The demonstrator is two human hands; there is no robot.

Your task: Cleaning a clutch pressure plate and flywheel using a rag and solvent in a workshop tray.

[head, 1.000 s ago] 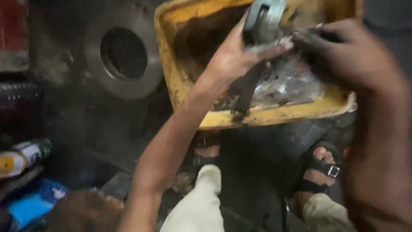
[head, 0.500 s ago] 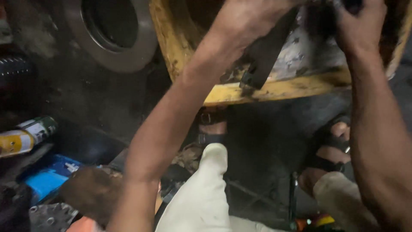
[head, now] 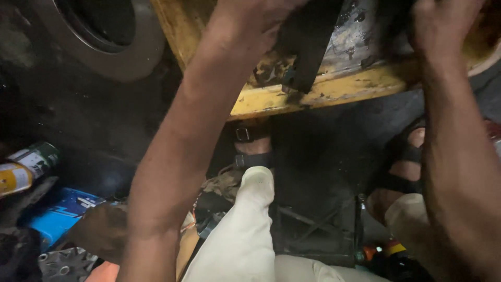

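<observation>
Over the yellow tray (head: 323, 91), our left hand (head: 250, 21) and right hand (head: 443, 21) reached in; we couldn't tell how the fingers sat, cropped from view.

The yellow tray (head: 323, 91) looks like hard plastic, its rim scuffed, chipped and smeared with dark grime. Inside it lies crinkled, glossy clear plastic film (head: 360, 36) and a matt black strap-like piece (head: 305, 47), perhaps rubber. The big ring (head: 112, 49) at upper left is dull grey metal with a smooth machined face. The can (head: 26, 167) has a glossy printed skin. The trousers (head: 250, 230) are pale matt cloth; the sandals (head: 253, 149) are dark, with a metal buckle. The floor (head: 94, 120) is rough, oily black.
</observation>
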